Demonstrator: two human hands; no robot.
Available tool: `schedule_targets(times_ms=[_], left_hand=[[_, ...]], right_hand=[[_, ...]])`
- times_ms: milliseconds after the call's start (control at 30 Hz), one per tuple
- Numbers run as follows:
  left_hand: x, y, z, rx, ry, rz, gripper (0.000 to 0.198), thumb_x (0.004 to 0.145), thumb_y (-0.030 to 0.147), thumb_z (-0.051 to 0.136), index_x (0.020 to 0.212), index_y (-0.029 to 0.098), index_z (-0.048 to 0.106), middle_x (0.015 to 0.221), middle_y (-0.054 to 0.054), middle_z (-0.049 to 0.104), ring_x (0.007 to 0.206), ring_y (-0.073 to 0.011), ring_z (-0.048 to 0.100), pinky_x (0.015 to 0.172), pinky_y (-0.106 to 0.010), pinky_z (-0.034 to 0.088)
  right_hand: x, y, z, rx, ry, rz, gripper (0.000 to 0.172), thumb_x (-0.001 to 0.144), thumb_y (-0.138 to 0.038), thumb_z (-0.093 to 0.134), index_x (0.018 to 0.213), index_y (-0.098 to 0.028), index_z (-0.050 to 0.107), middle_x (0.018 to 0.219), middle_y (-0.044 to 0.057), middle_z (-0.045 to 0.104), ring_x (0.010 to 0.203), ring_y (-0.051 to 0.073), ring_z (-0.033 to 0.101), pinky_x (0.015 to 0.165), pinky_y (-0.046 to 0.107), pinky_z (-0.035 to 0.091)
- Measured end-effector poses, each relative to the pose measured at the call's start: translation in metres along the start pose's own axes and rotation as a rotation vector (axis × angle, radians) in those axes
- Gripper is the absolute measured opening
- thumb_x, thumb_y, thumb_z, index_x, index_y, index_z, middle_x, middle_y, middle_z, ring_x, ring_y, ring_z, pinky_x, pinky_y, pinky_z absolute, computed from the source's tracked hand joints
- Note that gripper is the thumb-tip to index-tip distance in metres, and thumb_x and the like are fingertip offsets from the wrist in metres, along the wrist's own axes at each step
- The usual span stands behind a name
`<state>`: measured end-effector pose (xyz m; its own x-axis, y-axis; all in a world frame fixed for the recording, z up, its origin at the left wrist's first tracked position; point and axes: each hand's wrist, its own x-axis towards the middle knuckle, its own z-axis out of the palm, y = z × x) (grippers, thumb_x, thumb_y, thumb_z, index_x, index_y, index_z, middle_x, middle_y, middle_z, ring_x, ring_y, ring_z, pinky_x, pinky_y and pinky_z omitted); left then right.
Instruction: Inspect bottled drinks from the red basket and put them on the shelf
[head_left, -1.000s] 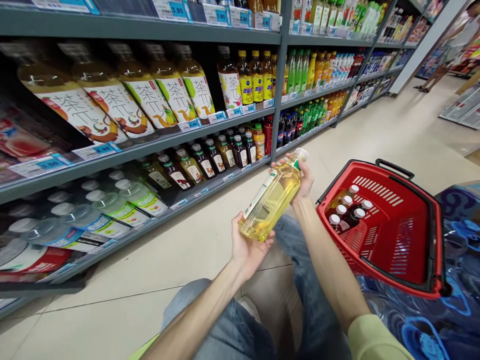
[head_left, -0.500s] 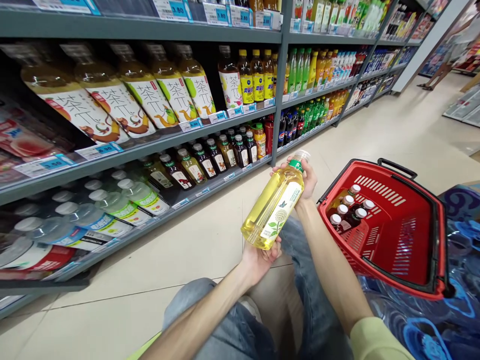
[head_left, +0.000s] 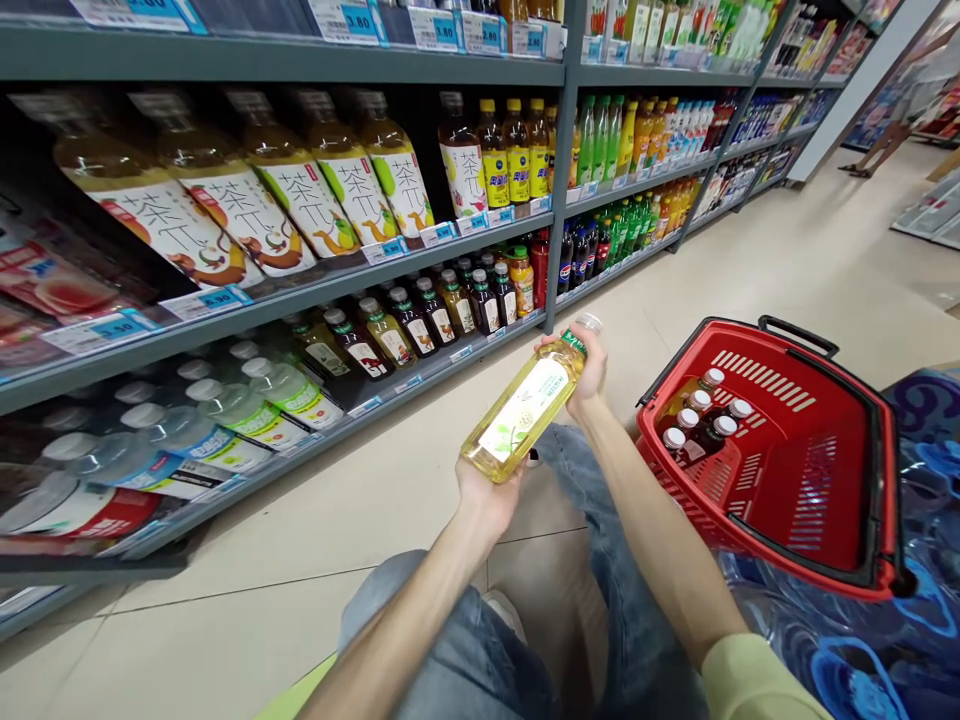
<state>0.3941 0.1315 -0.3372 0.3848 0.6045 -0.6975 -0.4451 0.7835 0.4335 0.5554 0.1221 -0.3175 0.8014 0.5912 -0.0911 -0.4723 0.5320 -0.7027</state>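
Note:
A bottle of pale yellow drink (head_left: 519, 412) lies tilted across both my hands, its capped neck up and to the right and its base down and to the left. My right hand (head_left: 590, 372) is wrapped round the neck near the green band and clear cap. Under the base, my left hand (head_left: 489, 497) cups the bottle, its fingers mostly hidden behind it. The white label with green leaves faces up toward me.
A red shopping basket (head_left: 814, 400) stands on the right with several white-capped bottles (head_left: 697, 425) in one corner. Beside it are large water jugs with blue handles (head_left: 855, 680). Shelves (head_left: 480, 240) of drinks run along the left and front; tiled floor (head_left: 300, 545) lies between.
The bottle has moved a little left and turned in my hands, so its label faces me more fully. My left hand has shifted left with the base, my right hand left and slightly down.

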Motion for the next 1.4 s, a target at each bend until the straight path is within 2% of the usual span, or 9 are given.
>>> schedule_targets(times_ms=[167,267,400,633,900,1167,1267,1400], left_hand=[[0.000,-0.001,-0.007,0.068,-0.036,-0.097,0.028,0.090,0.024,0.037,0.094,0.016,0.064,0.082,-0.010,0.071,0.066,-0.0245,0.069,0.059,-0.036,0.056],[0.000,-0.004,-0.011,0.050,-0.033,-0.145,0.026,0.087,0.024,0.040,0.097,0.016,0.063,0.084,-0.011,0.071,0.070,-0.0259,0.070,0.063,-0.038,0.058],[0.000,-0.003,-0.010,0.043,-0.022,-0.162,0.025,0.086,0.024,0.040,0.097,0.017,0.062,0.084,-0.010,0.070,0.071,-0.0261,0.070,0.064,-0.038,0.057],[-0.003,-0.001,-0.010,0.033,0.002,-0.141,0.022,0.085,0.025,0.040,0.089,0.016,0.060,0.084,-0.010,0.070,0.067,-0.0250,0.068,0.059,-0.036,0.055],[-0.002,-0.001,-0.011,0.034,0.006,-0.126,0.022,0.086,0.025,0.040,0.090,0.017,0.060,0.081,-0.008,0.069,0.063,-0.0235,0.066,0.057,-0.034,0.053],[-0.004,-0.002,-0.011,0.031,-0.002,-0.104,0.023,0.088,0.024,0.038,0.088,0.017,0.060,0.081,-0.008,0.069,0.063,-0.0228,0.066,0.055,-0.032,0.051],[-0.006,-0.002,-0.010,0.018,-0.014,-0.079,0.022,0.089,0.025,0.039,0.085,0.018,0.059,0.079,-0.006,0.069,0.061,-0.0207,0.065,0.054,-0.030,0.050],[-0.011,0.002,-0.009,-0.019,-0.054,-0.051,0.021,0.089,0.028,0.043,0.078,0.017,0.058,0.076,-0.005,0.068,0.060,-0.0190,0.065,0.056,-0.029,0.051]], right_hand=[[-0.001,0.002,-0.004,-0.112,-0.050,-0.001,0.026,0.068,-0.040,0.076,0.075,-0.020,0.060,0.067,0.004,0.073,0.062,0.022,0.072,0.060,0.034,0.062],[0.002,0.003,-0.006,-0.135,-0.079,0.036,0.026,0.067,-0.038,0.077,0.075,-0.020,0.061,0.066,0.005,0.073,0.063,0.023,0.073,0.058,0.033,0.061],[0.006,0.006,-0.006,-0.133,-0.046,0.070,0.027,0.065,-0.039,0.075,0.074,-0.020,0.060,0.065,0.005,0.073,0.065,0.024,0.074,0.057,0.032,0.061],[0.005,0.009,-0.006,-0.148,-0.057,0.095,0.029,0.066,-0.042,0.077,0.075,-0.020,0.059,0.068,0.004,0.073,0.062,0.022,0.073,0.058,0.031,0.062],[0.002,0.007,-0.004,-0.153,-0.082,0.085,0.024,0.069,-0.041,0.072,0.069,-0.021,0.060,0.065,0.003,0.073,0.059,0.021,0.071,0.058,0.033,0.062],[0.002,0.006,-0.005,-0.150,-0.102,0.094,0.024,0.069,-0.042,0.072,0.071,-0.021,0.060,0.066,0.004,0.074,0.063,0.023,0.073,0.063,0.035,0.062],[0.000,0.004,-0.002,-0.079,-0.152,0.072,0.023,0.068,-0.039,0.072,0.074,-0.022,0.058,0.067,0.003,0.074,0.071,0.025,0.075,0.070,0.038,0.063],[-0.007,-0.003,0.000,0.030,-0.326,0.036,0.024,0.068,-0.042,0.068,0.080,-0.023,0.060,0.069,0.002,0.072,0.087,0.030,0.076,0.081,0.046,0.062]])
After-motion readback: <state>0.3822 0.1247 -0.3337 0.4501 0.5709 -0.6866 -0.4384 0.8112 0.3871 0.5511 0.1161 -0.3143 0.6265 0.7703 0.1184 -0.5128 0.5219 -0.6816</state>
